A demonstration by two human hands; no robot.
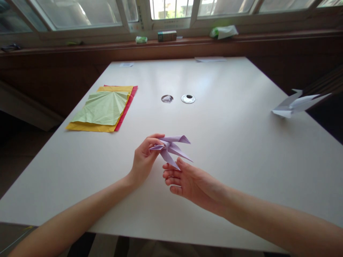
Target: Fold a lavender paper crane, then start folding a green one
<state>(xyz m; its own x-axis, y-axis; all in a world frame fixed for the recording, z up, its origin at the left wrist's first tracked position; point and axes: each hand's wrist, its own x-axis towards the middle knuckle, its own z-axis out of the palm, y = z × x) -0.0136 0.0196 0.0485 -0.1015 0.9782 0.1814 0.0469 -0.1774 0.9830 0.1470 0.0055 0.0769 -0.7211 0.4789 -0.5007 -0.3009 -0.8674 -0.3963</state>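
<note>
White table (227, 150) faced windows (85, 14); purple folded paper (167, 145) over near half.
Left hand (144, 156) pinched it, right hand (191, 180) loosely spread at one tip, contact unclear. Sheets (103, 109) lay near left edge, white folded paper (292, 106) by right, tabletop between.

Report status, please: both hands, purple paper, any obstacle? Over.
Left hand holds purple folded paper. Right hand at its lowest flap, grip unclear. No obstruction seen; paper stack lies apart.

The lilac figure (168, 145) is smooth, matt paper.
</note>
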